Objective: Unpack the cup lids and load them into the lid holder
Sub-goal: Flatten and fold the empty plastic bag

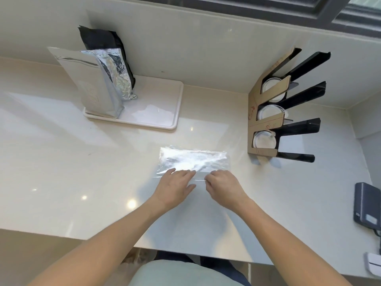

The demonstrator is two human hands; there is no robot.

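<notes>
A flat, clear plastic bag [193,162] lies on the pale counter [82,162] in front of me. My left hand [175,186] rests with its fingers spread on the bag's near edge. Just to its right, my right hand [222,186] pinches the same near edge with curled fingers. The lid holder [266,124], cardboard at the front with black dividers, stands at the right against the wall. White lids [265,140] sit in each of its three slots. I cannot tell whether anything is inside the bag.
A white tray [165,122] at the back left carries a grey pouch [92,87], a foil pouch [117,75] and a black pouch [103,41]. A dark device [367,205] with a cable lies at the right edge. The counter's front edge runs just below my forearms.
</notes>
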